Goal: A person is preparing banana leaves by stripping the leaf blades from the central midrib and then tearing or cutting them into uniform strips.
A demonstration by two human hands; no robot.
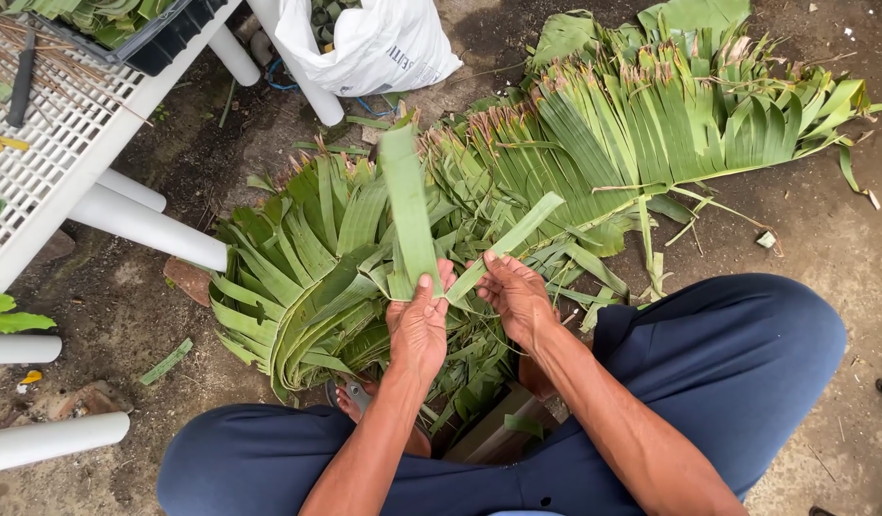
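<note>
Your left hand (418, 325) is closed around the lower end of a broad green leaf strip (408, 215), thumb pressed on its face, so the strip stands up and away from you over the heap. Your right hand (517, 294) pinches the base of a narrower leaf strip (511, 241) between thumb and fingers; that strip slants up to the right, and its lower end meets the broad one just between your two hands. Both strips sit above the pile of cut leaves (307, 277) spread on the dirt ground (125, 315) in front of your knees. Beyond the pile, to the right, lies a large frond (670, 124) with its leaflets fanned out and browned at the tips. A white plastic bag (374, 43) rests on the ground at the top, beside the white legs of a table (68, 162) with a grid top on your left. You sit with your legs in dark blue trousers (737, 363), and one foot in a sandal (355, 397) shows under the leaves near your left wrist.
</note>
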